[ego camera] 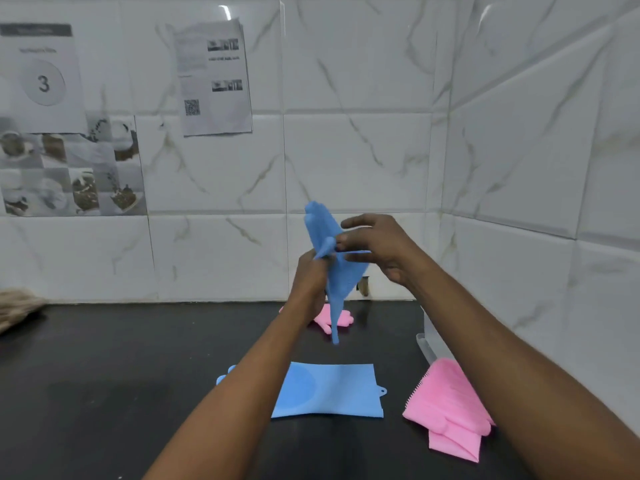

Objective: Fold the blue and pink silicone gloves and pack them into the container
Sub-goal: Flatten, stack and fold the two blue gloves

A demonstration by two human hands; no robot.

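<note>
I hold a blue silicone glove (341,271) up in the air above the black counter. My left hand (310,285) grips its left side. My right hand (377,249) pinches its upper part with the other fingers spread. A second blue glove (329,391) lies flat on the counter below. One pink glove (450,410) lies folded at the right, partly under my right forearm. Another pink glove (334,318) lies farther back, mostly hidden by the held glove and my left hand. A clear container (427,344) stands at the right by the wall, largely hidden by my right arm.
The black counter (138,375) meets a white tiled wall behind and on the right. A brown fibrous object (17,306) sits at the far left edge. Paper sheets (214,77) hang on the wall.
</note>
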